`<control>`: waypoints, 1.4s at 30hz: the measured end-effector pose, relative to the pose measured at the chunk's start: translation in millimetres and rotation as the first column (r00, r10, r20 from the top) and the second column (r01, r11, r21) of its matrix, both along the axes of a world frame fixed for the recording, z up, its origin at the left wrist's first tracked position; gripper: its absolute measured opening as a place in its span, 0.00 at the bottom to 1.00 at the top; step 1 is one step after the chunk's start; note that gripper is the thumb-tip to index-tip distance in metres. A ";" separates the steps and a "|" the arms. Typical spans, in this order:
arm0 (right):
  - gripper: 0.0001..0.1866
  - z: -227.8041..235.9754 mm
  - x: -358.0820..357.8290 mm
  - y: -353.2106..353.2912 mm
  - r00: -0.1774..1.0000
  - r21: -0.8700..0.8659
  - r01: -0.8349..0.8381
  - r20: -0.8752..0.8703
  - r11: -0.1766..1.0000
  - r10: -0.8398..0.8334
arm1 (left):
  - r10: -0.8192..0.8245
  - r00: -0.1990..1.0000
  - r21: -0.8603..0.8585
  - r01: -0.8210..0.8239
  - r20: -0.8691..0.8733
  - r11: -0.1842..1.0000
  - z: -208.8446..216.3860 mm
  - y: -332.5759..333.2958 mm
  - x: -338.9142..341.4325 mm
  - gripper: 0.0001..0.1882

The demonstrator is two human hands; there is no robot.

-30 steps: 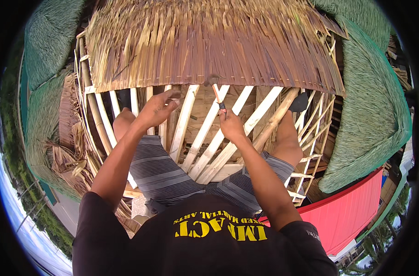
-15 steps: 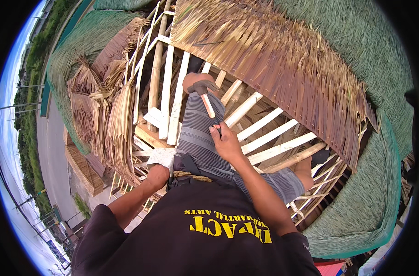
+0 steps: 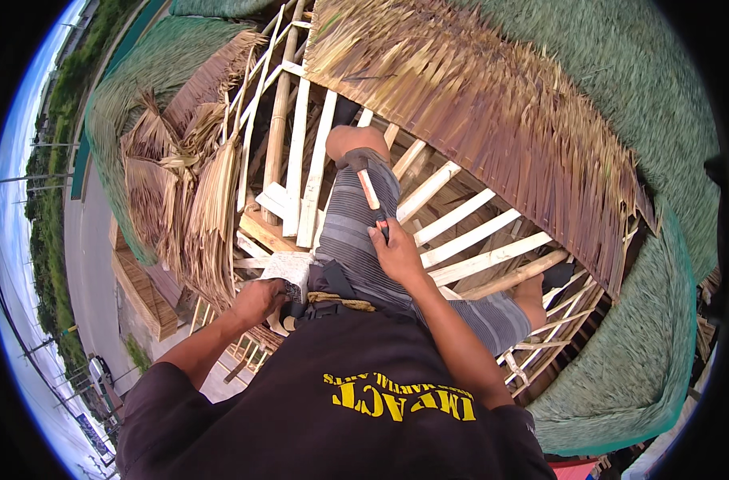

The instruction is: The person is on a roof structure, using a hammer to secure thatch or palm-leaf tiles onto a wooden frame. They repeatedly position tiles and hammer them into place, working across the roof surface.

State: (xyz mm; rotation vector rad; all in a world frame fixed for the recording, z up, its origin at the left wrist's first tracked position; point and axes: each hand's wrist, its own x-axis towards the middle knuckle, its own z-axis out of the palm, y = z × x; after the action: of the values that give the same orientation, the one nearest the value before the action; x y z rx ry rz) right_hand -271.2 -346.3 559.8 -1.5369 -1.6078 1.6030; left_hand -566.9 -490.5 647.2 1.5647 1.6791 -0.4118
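Note:
My right hand is wrapped round the dark grip of a claw hammer, whose head rests over my bent leg in striped grey shorts. At my waist hangs a white box-like container, fastened by a belt with a yellowish cord. Just to the left of that container is my left hand, its fingers curled together beside the box's rim. Whatever lies between those fingers is too small or hidden to make out.
Pale wooden roof slats run under my legs with gaps between them. A brown thatch panel covers the upper right, and loose thatch hangs at left. Green netting wraps nearby thatch. A road lies below at the left.
My left hand has come out of the white container and moved left, fingers curled. The hammer stays in my right hand, its head slightly lower and further right.

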 end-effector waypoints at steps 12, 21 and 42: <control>0.18 -18.3 27.3 24.5 0.987 -0.088 0.161 0.017 0.983 -0.160 | 0.414 0.690 0.045 -0.542 0.594 0.839 32.2 75.7 43.8 0.03; 0.19 -59.5 123.2 26.5 0.845 -0.224 0.533 0.173 0.816 -0.505 | 0.219 0.505 -0.002 -0.397 0.835 0.918 -149.1 301.5 224.0 0.11; 0.09 -197.9 275.0 114.8 0.686 -0.082 0.653 0.484 0.753 -0.543 | -0.266 0.930 0.267 0.197 0.254 0.943 -465.0 378.7 458.3 0.12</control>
State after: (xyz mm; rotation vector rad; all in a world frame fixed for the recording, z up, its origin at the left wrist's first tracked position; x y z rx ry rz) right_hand 3.8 -231.5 361.9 -2.3823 -0.8921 1.1519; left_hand -108.6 -111.8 182.2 1.9097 1.3610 -0.0940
